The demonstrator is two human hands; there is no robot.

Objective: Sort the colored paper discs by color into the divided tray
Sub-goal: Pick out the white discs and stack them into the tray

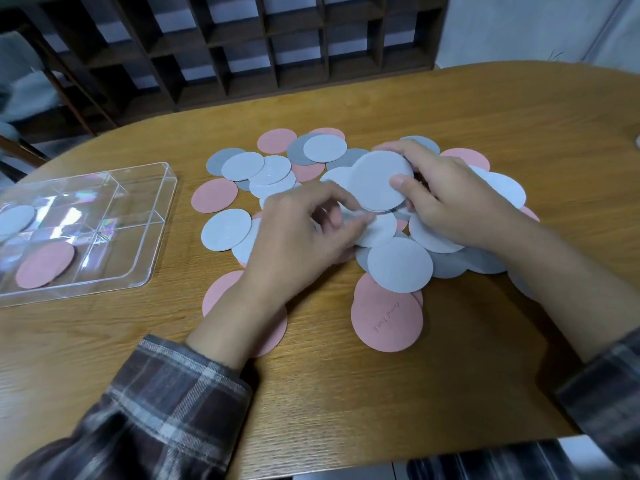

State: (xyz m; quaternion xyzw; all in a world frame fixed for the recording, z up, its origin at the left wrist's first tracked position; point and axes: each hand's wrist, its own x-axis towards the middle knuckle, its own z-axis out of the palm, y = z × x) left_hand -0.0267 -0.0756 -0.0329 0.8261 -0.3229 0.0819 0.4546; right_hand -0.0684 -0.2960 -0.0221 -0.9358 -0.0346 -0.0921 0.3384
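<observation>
The loose discs [400,265], pink, pale and grey, sprawl over the middle of the wooden table [485,109], with bare wood far and right of them, a bare strip on the left before the clear divided tray [166,188], and the table's near edge under the forearms. Over the heap, the right hand [446,195] pinches a pale stack [377,181] between thumb and fingers, while the left hand [304,230] curls blurred onto pale discs, its grip unclear. In the tray, a pale disc [15,220] lies in a far-left compartment and a pink disc [45,265] in the near-left one.
</observation>
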